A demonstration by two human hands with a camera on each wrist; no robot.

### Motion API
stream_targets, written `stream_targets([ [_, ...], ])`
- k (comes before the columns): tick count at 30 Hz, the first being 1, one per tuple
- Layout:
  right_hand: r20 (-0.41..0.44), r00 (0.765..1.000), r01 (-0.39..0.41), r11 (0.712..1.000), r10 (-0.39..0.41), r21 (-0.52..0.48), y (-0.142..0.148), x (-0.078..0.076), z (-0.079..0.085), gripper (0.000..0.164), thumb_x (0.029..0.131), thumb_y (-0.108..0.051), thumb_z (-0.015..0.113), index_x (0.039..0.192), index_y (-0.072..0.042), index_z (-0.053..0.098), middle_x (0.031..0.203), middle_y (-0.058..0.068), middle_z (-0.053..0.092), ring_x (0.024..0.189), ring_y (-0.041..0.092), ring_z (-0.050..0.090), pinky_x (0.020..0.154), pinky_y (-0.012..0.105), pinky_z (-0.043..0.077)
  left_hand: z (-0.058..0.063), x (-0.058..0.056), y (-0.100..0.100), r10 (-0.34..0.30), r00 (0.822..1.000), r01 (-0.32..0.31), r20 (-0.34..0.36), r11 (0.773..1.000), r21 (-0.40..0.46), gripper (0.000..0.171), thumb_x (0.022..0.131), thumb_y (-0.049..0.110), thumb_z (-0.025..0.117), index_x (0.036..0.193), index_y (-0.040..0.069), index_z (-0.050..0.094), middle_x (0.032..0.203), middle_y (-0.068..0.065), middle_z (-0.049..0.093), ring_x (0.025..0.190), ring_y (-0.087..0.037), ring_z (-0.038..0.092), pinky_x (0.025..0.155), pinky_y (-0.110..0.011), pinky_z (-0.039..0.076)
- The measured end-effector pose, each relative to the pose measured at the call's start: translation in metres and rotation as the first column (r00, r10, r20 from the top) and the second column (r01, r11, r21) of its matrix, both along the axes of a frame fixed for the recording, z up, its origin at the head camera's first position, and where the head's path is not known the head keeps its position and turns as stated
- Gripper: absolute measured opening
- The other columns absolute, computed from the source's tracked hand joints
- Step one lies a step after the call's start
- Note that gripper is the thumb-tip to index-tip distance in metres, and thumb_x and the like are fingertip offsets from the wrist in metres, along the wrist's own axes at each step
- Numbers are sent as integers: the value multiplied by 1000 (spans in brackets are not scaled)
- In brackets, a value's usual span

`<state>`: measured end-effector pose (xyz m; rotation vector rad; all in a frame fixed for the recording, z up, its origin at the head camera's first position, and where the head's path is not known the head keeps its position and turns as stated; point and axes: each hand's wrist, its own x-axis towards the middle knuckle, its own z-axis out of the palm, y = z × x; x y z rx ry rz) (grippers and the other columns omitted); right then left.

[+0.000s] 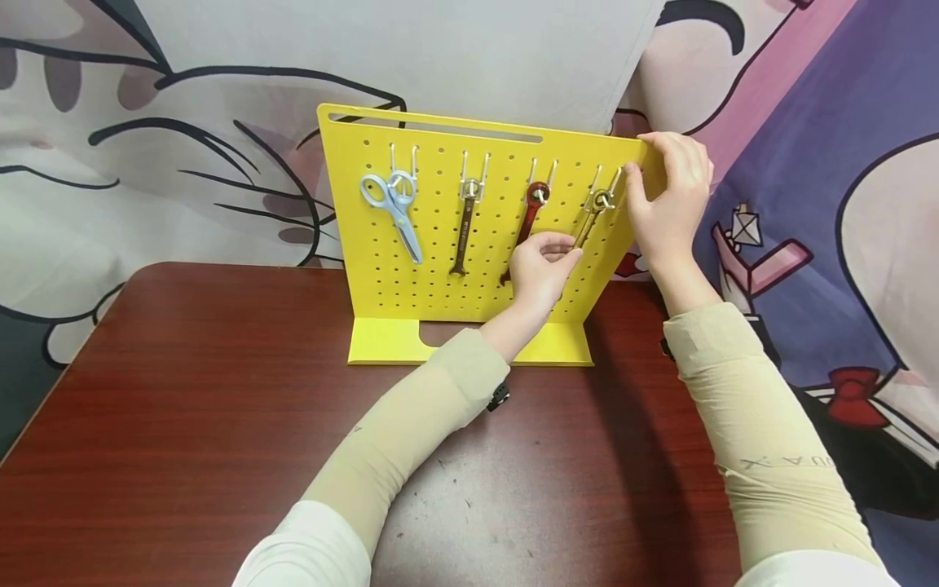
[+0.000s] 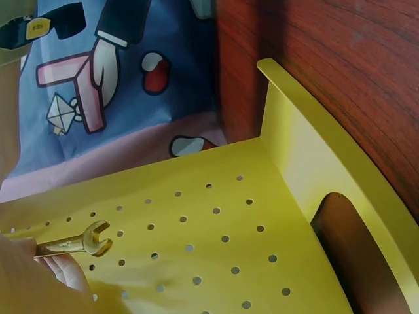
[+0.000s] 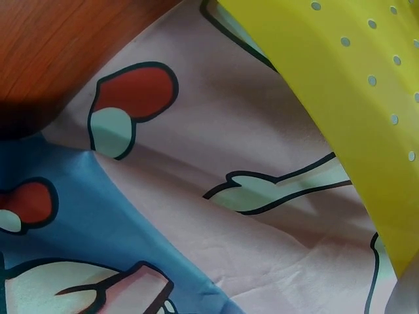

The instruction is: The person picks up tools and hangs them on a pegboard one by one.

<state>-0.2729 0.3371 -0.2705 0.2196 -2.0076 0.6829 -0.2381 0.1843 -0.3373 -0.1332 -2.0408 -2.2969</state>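
A yellow pegboard [image 1: 425,293] stands upright on the table. At its right end a gold combination wrench [image 1: 584,228] hangs by its ring end from a white hook [image 1: 616,178]. My left hand [image 1: 537,267] pinches the wrench's shaft between thumb and fingers; the open-ended jaw sticks out past the fingers in the left wrist view. With the thumb on the front, my right hand [image 1: 672,194] grips the board's upper right corner. Only a sliver of that hand [image 3: 404,291] shows in the right wrist view.
Left of the gold wrench hang a red wrench [image 1: 530,214], a dark wrench [image 1: 463,232] and light-blue scissors [image 1: 399,212], each on white hooks. The board's base [image 1: 385,342] rests on the reddish-brown table [image 1: 220,391]. A cartoon-printed cloth [image 1: 807,244] hangs behind and to the right.
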Motion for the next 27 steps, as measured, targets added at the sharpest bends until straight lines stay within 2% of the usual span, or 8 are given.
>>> stream_targets([
  [8,8,1000,3,1000,-3,-9,0,-1,-1,34,96,-21,69,124,-3,75,128,16,74,127,34,59,117,35,35,-7,-5,-2,-1,997,-5,-74,997,-77,14,96,5,79,107,-1,78,108,-17,80,99,-30,77,74,-12,55],
  [19,14,1000,7,1000,-6,-24,-1,-1,-1,32,95,-18,70,123,-4,75,128,16,74,127,35,59,117,36,35,-12,-7,1,14,995,-22,-97,996,-81,12,97,4,76,108,-1,78,108,-16,81,100,-29,78,79,-15,58],
  [27,2,1000,4,1000,-4,-17,-1,-1,0,32,95,-17,70,123,-2,75,127,18,73,126,36,59,115,35,35,-16,-6,-4,-17,996,9,-91,996,-93,14,99,6,74,112,3,79,115,-13,80,106,-27,78,87,-19,61],
])
